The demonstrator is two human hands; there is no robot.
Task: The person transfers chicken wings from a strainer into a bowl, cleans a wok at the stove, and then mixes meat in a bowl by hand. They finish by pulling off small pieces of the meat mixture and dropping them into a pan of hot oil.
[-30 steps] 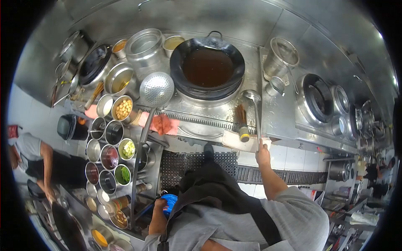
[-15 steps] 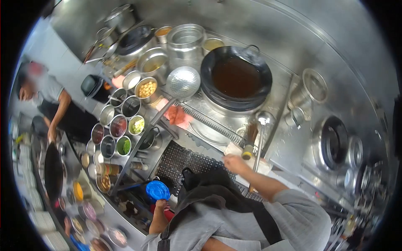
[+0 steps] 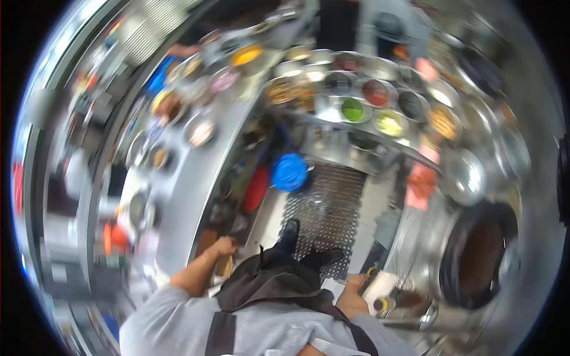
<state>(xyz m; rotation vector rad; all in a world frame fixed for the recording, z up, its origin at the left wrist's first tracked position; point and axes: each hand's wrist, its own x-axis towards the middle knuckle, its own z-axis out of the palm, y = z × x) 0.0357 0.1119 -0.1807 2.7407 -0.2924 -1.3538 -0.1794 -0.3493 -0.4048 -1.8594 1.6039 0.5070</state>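
1. The right hand (image 3: 355, 286) is beside the stove (image 3: 412, 237), its fingers bent; whether it grips anything, I cannot tell.
2. A white cloth (image 3: 385, 283) lies at the stove's edge, just to the right of that hand; contact between them is too blurred to judge.
3. The brush (image 3: 382, 304) lies by the cloth, also just to the right of the hand, its dark and yellow end nearest the fingers.
4. The left hand (image 3: 224, 246) hangs near the edge of the long worktop (image 3: 208, 160), well apart from cloth and brush. Its fingers look curled in, but I cannot tell whether they hold something.
5. Farther right, a black wok (image 3: 449, 261) of brown liquid sits on the stove, with a strainer (image 3: 464, 177) beyond it.
6. Ahead, a blue bag (image 3: 289, 172) stands by the dark mat (image 3: 323, 213), well apart from both hands.
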